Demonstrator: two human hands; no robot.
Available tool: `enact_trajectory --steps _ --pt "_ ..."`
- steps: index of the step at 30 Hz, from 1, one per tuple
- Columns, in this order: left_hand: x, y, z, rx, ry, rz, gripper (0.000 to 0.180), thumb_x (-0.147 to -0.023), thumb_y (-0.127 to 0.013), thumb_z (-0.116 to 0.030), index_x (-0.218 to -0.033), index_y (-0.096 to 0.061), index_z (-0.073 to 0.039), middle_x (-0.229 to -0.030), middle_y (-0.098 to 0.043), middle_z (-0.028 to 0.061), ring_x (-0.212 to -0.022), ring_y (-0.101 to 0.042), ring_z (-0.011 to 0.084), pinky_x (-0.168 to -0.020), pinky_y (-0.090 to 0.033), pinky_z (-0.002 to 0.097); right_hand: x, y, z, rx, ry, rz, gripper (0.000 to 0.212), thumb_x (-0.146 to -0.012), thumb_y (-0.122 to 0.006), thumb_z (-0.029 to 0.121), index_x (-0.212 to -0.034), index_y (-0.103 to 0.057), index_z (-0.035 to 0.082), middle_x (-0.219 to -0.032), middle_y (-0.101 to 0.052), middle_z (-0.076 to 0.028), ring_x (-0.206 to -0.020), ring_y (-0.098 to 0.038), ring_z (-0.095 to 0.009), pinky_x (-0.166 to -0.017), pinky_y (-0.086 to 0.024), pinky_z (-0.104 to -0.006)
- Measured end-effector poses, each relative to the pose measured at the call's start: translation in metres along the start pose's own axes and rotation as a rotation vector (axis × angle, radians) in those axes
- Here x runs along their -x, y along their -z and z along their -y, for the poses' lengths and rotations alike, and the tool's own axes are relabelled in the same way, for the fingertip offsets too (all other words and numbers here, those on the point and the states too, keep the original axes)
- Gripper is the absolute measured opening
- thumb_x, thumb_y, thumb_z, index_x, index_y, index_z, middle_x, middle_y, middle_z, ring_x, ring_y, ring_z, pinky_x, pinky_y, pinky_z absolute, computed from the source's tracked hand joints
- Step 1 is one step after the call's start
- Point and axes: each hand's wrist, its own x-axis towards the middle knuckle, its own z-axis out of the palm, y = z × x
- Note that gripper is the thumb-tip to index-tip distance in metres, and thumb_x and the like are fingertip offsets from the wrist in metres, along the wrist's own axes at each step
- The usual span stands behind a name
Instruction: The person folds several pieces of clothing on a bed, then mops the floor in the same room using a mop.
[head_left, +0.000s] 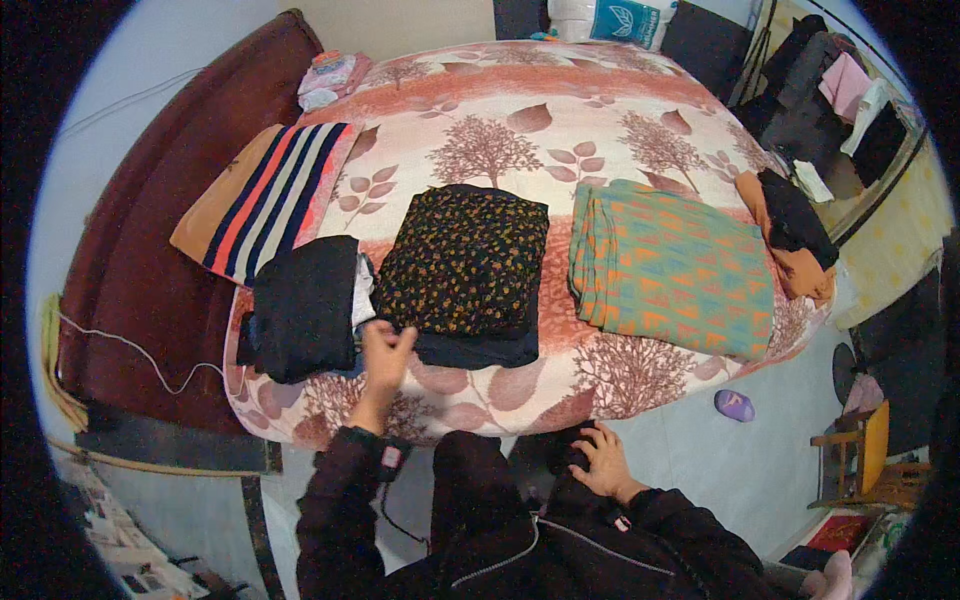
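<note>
My left hand (pixel 385 355) is at the near side of the bed, between two stacks of folded clothes. Its thumb stands apart from the other fingers, and nothing shows in it. Left of it lies a folded black garment stack (pixel 308 310), with a bit of white cloth (pixel 364 288) showing at its right edge. To the right is a folded black cloth with small yellow-orange flowers (pixel 462 258), on top of dark folded fabric (pixel 478 348). My right hand (pixel 603 462) rests on my dark-clothed knee, fingers spread, holding nothing.
The bed (pixel 510 395) has a leaf-and-tree cover. On it lie a green-orange folded cloth (pixel 675 265), a striped cloth (pixel 275 200), orange and black garments (pixel 795 235) and a small pile (pixel 333 78). A brown headboard (pixel 160 230), a purple object (pixel 734 405) and a wooden chair (pixel 872 450) stand around.
</note>
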Motion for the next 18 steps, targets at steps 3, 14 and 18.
enact_trajectory --steps 3,14,18 --pt "0.019 -0.041 -0.007 0.506 0.785 0.178 0.079 -0.083 -0.082 -0.049 -0.133 -0.043 -0.002 -0.107 -0.06 0.0144 -0.094 -0.06 0.0266 -0.081 -0.053 0.0413 0.0 0.0 -0.001 0.014 -0.004 0.001 0.05 -0.083 -0.071 0.041 -0.126 -0.064 0.016 -0.145 -0.047 -0.01 -0.146 -0.029 -0.036 -0.118 -0.025 -0.0565" --pt "-0.007 -0.06 0.025 0.48 -0.032 0.417 0.127 -0.063 -0.094 -0.016 -0.161 -0.014 -0.004 -0.142 -0.055 0.017 -0.124 -0.059 0.0262 -0.103 -0.049 0.0342 0.004 -0.001 -0.015 -0.026 0.017 -0.068 0.048 -0.08 -0.074 0.041 -0.12 -0.065 0.016 -0.14 -0.05 -0.01 -0.142 -0.034 -0.037 -0.113 -0.03 -0.057" --pt "-0.015 -0.049 0.031 -0.156 -0.219 0.348 0.114 -0.072 -0.09 -0.013 -0.16 -0.018 -0.003 -0.147 -0.051 0.0164 -0.127 -0.057 0.0234 -0.109 -0.045 0.0376 -0.017 0.013 -0.006 -0.007 -0.048 -0.057 0.051 -0.079 -0.076 0.037 -0.121 -0.063 0.012 -0.135 -0.051 -0.015 -0.133 -0.043 -0.04 -0.109 -0.036 -0.053"
